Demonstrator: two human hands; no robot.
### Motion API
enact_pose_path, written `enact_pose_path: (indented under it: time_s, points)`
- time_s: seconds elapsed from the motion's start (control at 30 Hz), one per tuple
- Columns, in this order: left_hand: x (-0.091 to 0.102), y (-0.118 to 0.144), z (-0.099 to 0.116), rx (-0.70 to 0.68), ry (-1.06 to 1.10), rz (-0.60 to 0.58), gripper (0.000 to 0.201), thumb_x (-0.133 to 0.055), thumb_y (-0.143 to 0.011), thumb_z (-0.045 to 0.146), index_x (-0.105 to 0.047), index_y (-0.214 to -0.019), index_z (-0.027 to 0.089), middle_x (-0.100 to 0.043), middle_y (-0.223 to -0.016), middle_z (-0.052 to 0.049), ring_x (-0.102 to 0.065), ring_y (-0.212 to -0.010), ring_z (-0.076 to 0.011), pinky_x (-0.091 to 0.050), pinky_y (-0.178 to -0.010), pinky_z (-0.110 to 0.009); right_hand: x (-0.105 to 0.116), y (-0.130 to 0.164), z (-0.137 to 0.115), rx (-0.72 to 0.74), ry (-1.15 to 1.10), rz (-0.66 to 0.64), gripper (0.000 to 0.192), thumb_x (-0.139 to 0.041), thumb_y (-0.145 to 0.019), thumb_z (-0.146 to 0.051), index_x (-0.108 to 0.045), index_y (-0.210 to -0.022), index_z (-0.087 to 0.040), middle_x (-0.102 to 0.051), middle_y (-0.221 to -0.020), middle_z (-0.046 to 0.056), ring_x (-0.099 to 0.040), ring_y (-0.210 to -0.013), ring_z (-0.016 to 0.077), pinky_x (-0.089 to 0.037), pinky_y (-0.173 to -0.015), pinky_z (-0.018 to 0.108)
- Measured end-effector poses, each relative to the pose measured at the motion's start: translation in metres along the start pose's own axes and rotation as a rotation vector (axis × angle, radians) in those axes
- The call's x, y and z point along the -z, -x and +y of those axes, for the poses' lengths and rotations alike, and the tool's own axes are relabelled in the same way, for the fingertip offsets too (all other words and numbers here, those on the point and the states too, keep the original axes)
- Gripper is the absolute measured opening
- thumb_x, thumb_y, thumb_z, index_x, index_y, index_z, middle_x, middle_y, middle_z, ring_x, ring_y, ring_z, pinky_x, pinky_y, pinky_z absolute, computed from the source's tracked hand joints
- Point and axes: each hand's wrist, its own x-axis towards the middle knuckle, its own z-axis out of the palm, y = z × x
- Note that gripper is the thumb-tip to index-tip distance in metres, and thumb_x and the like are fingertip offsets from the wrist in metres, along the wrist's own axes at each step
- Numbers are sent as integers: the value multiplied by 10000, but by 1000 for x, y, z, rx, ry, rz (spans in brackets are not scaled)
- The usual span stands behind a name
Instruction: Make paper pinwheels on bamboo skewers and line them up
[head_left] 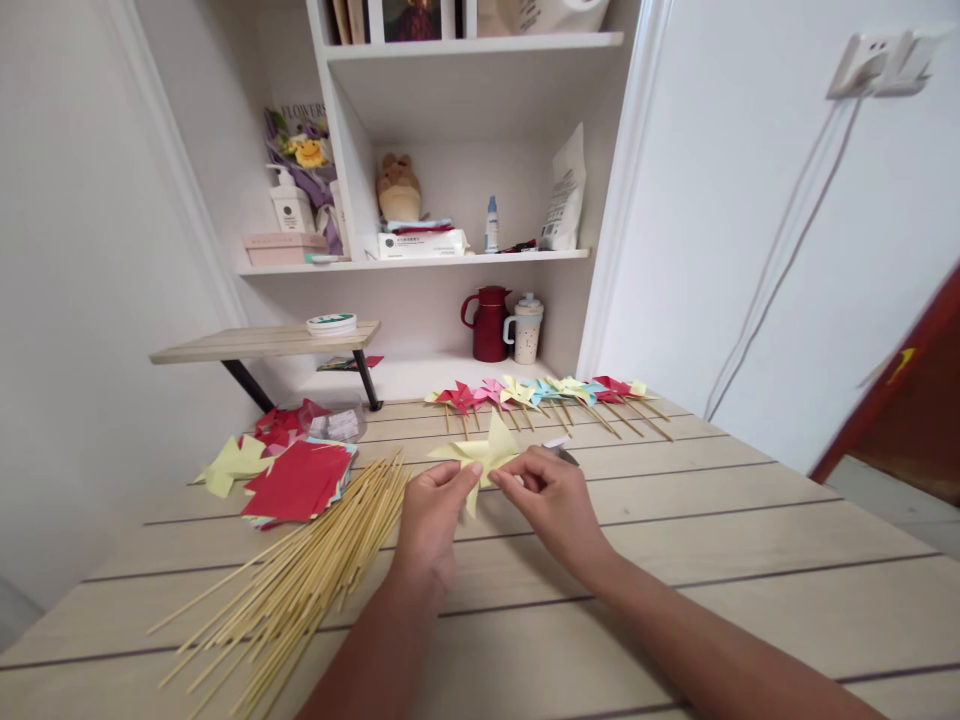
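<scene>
Both my hands meet over the middle of the wooden table (pixel 712 540). My left hand (pixel 431 515) and my right hand (pixel 551 495) pinch a yellow paper pinwheel (pixel 484 450) between fingertips, just above the tabletop. A heap of thin bamboo sticks (pixel 300 580) lies fanned out left of my left hand. Behind them sits a stack of red paper squares (pixel 300 480), with a loose yellow paper piece (pixel 232 462) to its left. A row of finished pinwheels on sticks (pixel 551 395), red, pink, yellow and blue, lies at the far edge.
A small object (pixel 561 448) lies behind my right hand, mostly hidden. A clear plastic bag (pixel 337 423) lies behind the red paper. A low wooden riser (pixel 262 343) with a tape roll stands at back left. Shelves hold a red jug (pixel 487 322), a cup and bottles.
</scene>
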Motion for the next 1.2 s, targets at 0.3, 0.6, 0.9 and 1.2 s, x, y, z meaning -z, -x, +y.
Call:
enact_pose_path:
  time_s: [0.3, 0.6, 0.9, 1.2]
  points:
    - [-1, 0, -1, -49, -37, 10, 245, -840, -608, 339, -745, -731, 150, -708, -702, -19, -609, -670, -140, -435, -643, -231, 0, 0, 1, -5, -4, -21, 226, -682, -824, -291, -659, -622, -193, -496, -561, -29, -445, -542, 126, -337, -526, 258]
    - [-2, 0, 1, -19, 12, 13, 285, -858, -575, 331, -754, -758, 140, -715, -719, -41, -626, -677, -153, -461, -665, -250, -1, -1, 0, -10, -19, -40, 254, -673, -823, -308, -630, -602, -192, -481, -548, -32, -444, -535, 126, -337, -521, 259]
    - [-2, 2, 9, -112, -93, 21, 151, -778, -656, 281, -759, -726, 149, -701, -700, -33, -613, -685, -167, -450, -664, -241, 1, 0, 2, 28, 9, -25, 108, -683, -839, -296, -706, -779, -209, -526, -632, -16, -479, -570, 139, -400, -550, 272]
    - [-3, 0, 12, -510, -435, 82, 173, -722, -685, 174, -692, -526, 235, -653, -667, -18, -563, -703, -197, -391, -737, -267, 12, -6, 5, 347, 352, 121, 384, -700, -839, -267, -625, -1215, -288, -510, -1287, 130, -490, -1214, 329, -395, -985, 531]
